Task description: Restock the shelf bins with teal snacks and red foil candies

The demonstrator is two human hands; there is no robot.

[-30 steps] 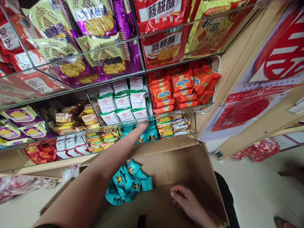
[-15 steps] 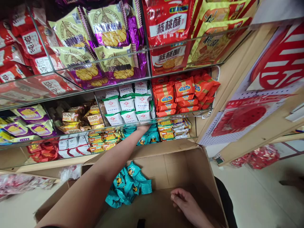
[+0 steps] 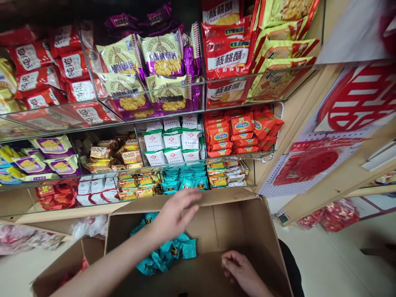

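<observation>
My left hand (image 3: pixel 178 212) is over the back edge of a large cardboard box (image 3: pixel 238 222), its fingers apart and nothing in them. Beneath it, several teal snack packets (image 3: pixel 167 253) lie in a heap at the left of the box and are partly hidden by the hand and forearm. More teal packets (image 3: pixel 185 179) fill a low shelf compartment just behind the box. Inside the box's right half, my right hand (image 3: pixel 236 266) has loosely curled fingers; whether anything small is within them is hidden.
Glass-fronted shelves (image 3: pixel 173 111) hold red, purple, white and yellow snack packets above and behind the box. A smaller cardboard box (image 3: pixel 66 262) with red items stands at the lower left. Red decorations (image 3: pixel 309 163) hang on the right.
My left hand has come back from the teal packets on the low shelf to above the box. The view has shifted slightly, showing more of the upper shelves. My right hand is nearly still.
</observation>
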